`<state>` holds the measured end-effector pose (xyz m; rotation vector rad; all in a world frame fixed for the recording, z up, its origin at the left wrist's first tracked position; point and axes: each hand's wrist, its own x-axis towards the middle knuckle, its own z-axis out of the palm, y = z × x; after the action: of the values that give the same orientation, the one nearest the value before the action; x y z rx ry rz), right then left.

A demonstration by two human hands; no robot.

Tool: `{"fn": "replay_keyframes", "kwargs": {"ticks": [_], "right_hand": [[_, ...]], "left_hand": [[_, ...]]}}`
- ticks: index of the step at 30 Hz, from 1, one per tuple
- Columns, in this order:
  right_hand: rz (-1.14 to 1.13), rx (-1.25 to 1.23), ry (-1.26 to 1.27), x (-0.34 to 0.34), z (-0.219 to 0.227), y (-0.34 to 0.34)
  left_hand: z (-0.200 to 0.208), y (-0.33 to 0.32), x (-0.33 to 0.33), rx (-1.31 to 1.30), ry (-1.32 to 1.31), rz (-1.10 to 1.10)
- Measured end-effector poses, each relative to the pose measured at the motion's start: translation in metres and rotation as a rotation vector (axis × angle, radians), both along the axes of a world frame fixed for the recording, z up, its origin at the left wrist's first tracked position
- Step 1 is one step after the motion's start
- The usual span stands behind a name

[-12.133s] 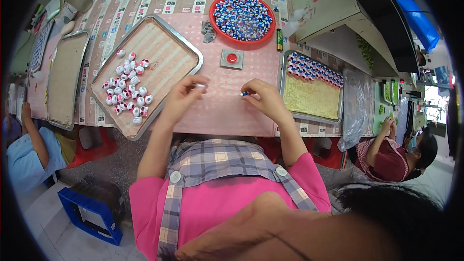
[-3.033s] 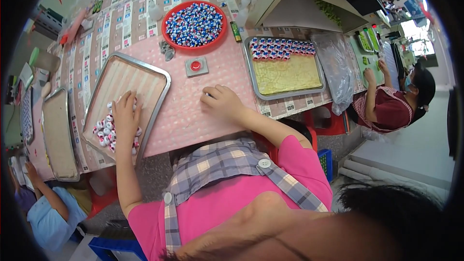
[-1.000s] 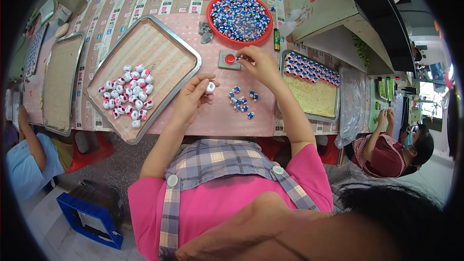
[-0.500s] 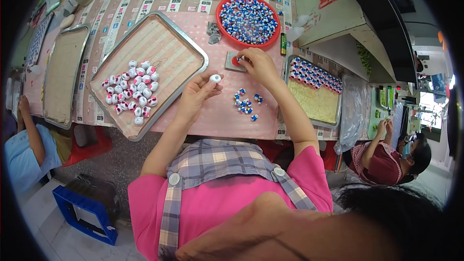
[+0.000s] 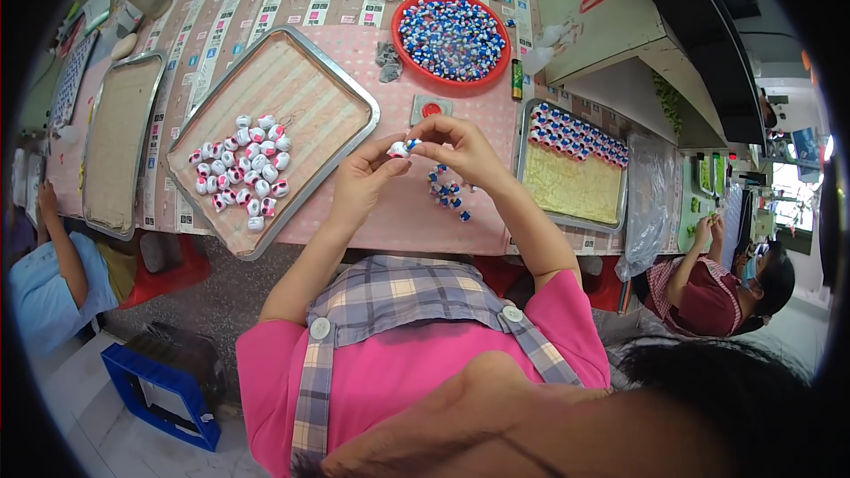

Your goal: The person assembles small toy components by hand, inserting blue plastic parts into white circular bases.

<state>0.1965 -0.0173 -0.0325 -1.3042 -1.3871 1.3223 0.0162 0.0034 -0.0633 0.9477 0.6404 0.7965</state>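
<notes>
Between the fingertips of my left hand (image 5: 359, 181) is a small rounded white piece with pink marks (image 5: 398, 150). My right hand (image 5: 467, 152) pinches a tiny blue-and-white piece (image 5: 413, 143) against its upper side; the fingers partly hide where the two meet. Just beyond my hands lies a small square plate with a round red patch (image 5: 431, 110). Several blue, white and red pieces (image 5: 450, 196) lie loose on the pink cloth near my right wrist. To the left, a metal-rimmed tray (image 5: 374, 109) bears many white-and-pink pieces (image 5: 239, 164).
A red basin (image 5: 456, 82) full of small blue-and-white pieces stands at the back. On the right, a tray (image 5: 567, 181) carries rows of finished-looking pieces at its far end. Another tray (image 5: 119, 142) lies far left. Co-workers sit at both sides; a white cabinet (image 5: 611, 22) stands back right.
My right hand has come back from the red patch to my left hand, bringing a tiny blue-and-white piece against the white one. The white piece has turned, showing pink.
</notes>
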Motion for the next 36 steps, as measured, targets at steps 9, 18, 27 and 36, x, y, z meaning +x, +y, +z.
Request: {"fn": "replay_keyframes", "kwargs": {"ticks": [9,18,27,36], "right_hand": [[-0.019,0.062,-0.188,0.000,0.011,-0.011],[-0.273,0.139,0.098,-0.009,-0.009,-0.025],[-0.448,0.047,0.272,-0.002,-0.023,-0.054],[-1.108,0.059,-0.805,0.213,-0.022,-0.150]], "left_hand": [[0.007,-0.008,-0.003,0.332,0.254,0.048],[0.019,-0.008,0.005,0.488,0.347,0.109],[0.009,-0.005,0.021,1.147,0.554,0.093],[0.012,0.027,-0.050,0.838,0.816,0.281]]}}
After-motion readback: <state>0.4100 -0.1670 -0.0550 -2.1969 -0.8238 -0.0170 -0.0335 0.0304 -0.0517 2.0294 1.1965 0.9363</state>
